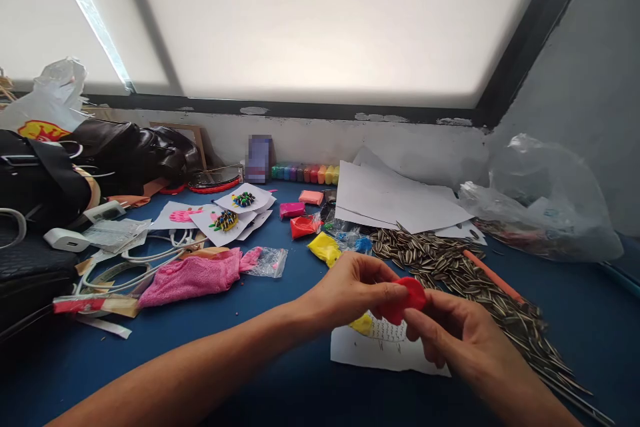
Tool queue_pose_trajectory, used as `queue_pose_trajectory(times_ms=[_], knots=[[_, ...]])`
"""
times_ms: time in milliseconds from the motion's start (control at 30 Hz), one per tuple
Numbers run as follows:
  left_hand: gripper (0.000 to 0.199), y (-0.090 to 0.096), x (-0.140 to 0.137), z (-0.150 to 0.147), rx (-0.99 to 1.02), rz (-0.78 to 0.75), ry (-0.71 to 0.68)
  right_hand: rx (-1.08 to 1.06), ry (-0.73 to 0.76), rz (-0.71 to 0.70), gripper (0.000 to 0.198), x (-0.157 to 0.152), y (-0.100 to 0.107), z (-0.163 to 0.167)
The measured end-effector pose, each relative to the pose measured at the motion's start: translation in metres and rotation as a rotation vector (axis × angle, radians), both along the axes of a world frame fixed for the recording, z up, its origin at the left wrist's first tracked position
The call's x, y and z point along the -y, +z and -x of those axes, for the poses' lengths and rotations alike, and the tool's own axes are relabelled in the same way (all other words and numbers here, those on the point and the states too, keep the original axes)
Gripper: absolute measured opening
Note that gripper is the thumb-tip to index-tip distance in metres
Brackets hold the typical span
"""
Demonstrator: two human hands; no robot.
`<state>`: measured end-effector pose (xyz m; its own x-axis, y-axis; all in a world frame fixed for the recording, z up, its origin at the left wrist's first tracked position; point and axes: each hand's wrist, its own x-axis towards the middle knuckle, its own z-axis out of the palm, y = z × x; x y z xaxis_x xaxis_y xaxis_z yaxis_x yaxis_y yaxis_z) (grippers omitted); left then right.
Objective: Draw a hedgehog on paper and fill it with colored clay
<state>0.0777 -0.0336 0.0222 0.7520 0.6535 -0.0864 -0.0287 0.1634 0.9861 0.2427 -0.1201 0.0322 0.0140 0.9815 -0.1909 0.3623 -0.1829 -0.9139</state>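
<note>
Pinched by both hands was one piece of red clay-like stuff [403,301]; the left hand [357,283] held its left side, thumb on top, and the right hand [453,330] held its right, lower edge. Both grips were narrow, and neither hand was nearer, because each one touched it. Its long axis, as far as the fingers let me judge, slanted from upper right to lower left. Below the grip, apart from the red piece, one white sheet [350,350] lay on the blue table [280,360]. On this sheet, just under the left hand, I saw one yellow piece [361,324], partly hidden, beside many small dark marks.

Beyond the grip, to its left, I counted at least four packets: one yellow [324,248], one red [303,227], one magenta [292,210], one salmon [311,197]. Farther left were at least three cards [203,221] with coloured shapes, and one pink cloth [193,277]. Right of the grip spread one heap of striped seeds [440,260], impossible to count, with one orange stick [493,277] on it.
</note>
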Motion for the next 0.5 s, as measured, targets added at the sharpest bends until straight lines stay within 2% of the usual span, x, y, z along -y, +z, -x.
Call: queue_pose_trajectory(times_ms=[100, 267, 500], knots=[[0.036, -0.0015, 0.0002, -0.0004, -0.002, 0.009, 0.012, 0.055, -0.007, -0.04, 0.04, -0.0009, -0.001, -0.0025], [0.037, -0.0015, -0.0012, -0.0006, -0.012, -0.002, -0.007, 0.052, 0.026, -0.034, 0.035, -0.0011, 0.0001, -0.0042], [0.043, 0.0009, -0.0042, 0.0031, -0.047, 0.018, -0.116, 0.065, -0.036, -0.088, 0.037, -0.0037, 0.0025, -0.0061]])
